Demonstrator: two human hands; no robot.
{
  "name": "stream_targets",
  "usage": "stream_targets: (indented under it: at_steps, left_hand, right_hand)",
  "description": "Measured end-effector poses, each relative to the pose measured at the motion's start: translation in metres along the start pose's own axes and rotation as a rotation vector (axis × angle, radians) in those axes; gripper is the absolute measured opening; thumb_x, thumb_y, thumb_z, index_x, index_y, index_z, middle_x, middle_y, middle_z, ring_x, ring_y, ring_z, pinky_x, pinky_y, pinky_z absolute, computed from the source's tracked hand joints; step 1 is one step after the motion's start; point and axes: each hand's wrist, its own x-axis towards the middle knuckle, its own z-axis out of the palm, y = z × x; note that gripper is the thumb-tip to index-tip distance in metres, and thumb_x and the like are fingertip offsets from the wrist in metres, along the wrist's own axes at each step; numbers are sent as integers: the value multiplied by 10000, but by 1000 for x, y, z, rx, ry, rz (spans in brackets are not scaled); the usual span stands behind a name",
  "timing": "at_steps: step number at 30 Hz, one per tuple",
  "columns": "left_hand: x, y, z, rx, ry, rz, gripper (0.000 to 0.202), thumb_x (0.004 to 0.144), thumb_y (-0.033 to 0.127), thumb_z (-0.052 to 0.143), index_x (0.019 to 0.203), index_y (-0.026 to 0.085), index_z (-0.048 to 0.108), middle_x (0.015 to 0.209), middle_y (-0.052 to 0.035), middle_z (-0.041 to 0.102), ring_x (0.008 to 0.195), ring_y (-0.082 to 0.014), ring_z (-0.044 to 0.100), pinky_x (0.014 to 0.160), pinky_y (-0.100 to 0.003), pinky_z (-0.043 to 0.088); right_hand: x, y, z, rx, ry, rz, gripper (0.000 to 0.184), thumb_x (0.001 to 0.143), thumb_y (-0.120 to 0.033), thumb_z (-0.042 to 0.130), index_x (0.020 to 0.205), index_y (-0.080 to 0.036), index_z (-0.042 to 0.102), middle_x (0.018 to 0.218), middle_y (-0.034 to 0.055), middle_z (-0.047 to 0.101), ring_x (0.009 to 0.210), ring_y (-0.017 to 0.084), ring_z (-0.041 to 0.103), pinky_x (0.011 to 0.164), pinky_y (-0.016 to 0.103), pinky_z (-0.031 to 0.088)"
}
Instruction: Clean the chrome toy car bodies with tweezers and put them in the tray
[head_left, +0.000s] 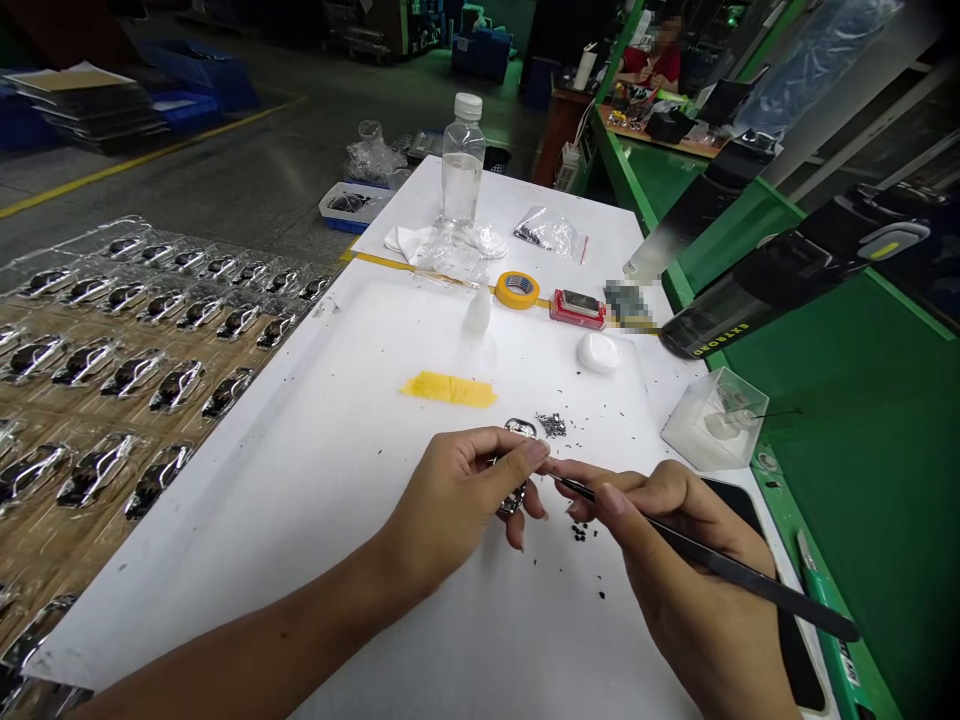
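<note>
A small chrome piece sits pinched in the left hand just above the white tabletop, its fingers curled around the piece with the thumb pressed across it. The right hand grips black tweezers, its fingers pressed together along the shaft and the tips reaching to the left thumb. Black specks lie scattered around both hands. Farther off are a yellow tape strip, a tape roll and a water bottle; clear blister trays of dark-and-chrome parts lie beside the tabletop's left edge.
</note>
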Motion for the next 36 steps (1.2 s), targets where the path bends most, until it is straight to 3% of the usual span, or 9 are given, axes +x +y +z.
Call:
stream_targets:
  at_steps: [7, 12, 17, 19, 21, 24, 28, 36]
  left_hand:
    - [0, -1, 3, 11, 8, 37, 341, 926, 483, 662, 849, 155, 713, 672, 7, 679, 486, -78, 573, 544, -226, 502]
    - [0, -2, 2, 36, 22, 47, 325, 923, 491, 664, 881, 175, 726, 696, 10, 691, 499, -85, 588, 571, -243, 505]
    - [-4, -3, 1, 103, 110, 78, 285, 937, 470, 650, 921, 197, 731, 768, 11, 703, 558, -92, 610, 616, -252, 507]
    - [-7, -3, 3, 197, 141, 215, 191, 931, 377, 675, 980, 208, 747, 922, -15, 731, 699, -115, 663, 669, -248, 528]
    - [-10, -2, 4, 331, 141, 470, 169, 916, 278, 692, 1046, 190, 756, 1064, -53, 730, 894, -152, 694, 790, -259, 558]
    - [-11, -1, 5, 452, 137, 784, 188, 892, 216, 732, 1056, 126, 752, 1060, -104, 736, 1017, -182, 702, 937, -282, 559]
    - [-10, 0, 2, 465, 153, 882, 130, 867, 172, 768, 968, 90, 760, 974, -107, 742, 1006, -166, 720, 934, -232, 566]
    - [-15, 2, 2, 525, 160, 988, 77, 892, 134, 735, 952, 108, 776, 930, -75, 772, 924, -128, 737, 874, -194, 599]
  right_hand:
    - [2, -1, 4, -31, 31, -6, 152, 929, -170, 710, 808, -217, 630, 1027, 64, 800, 1029, 237, 758, 903, 304, 630]
    - [3, -3, 4, 33, 45, 59, 156, 925, -214, 729, 782, -228, 669, 975, 45, 809, 988, 200, 766, 892, 214, 605]
    - [9, -15, -4, 142, 97, 139, 131, 864, -234, 793, 742, -228, 743, 780, 41, 800, 820, 190, 791, 804, 169, 613]
    - [12, -20, -9, 167, 77, 181, 126, 854, -238, 798, 741, -218, 746, 725, 41, 784, 790, 201, 792, 815, 215, 625]
    - [16, -24, -13, 194, 34, 212, 139, 871, -236, 775, 739, -208, 743, 694, 36, 764, 785, 204, 790, 839, 254, 632]
    - [18, -28, -14, 224, -60, 205, 167, 924, -190, 702, 766, -215, 750, 697, 20, 748, 754, 165, 775, 833, 243, 639]
    - [14, -30, -11, 249, -130, 178, 219, 960, -146, 630, 799, -234, 750, 736, 12, 752, 769, 149, 769, 807, 211, 640]
    - [8, -33, -3, 225, -78, 156, 154, 934, -220, 692, 788, -238, 738, 743, 19, 763, 800, 175, 780, 794, 206, 637]
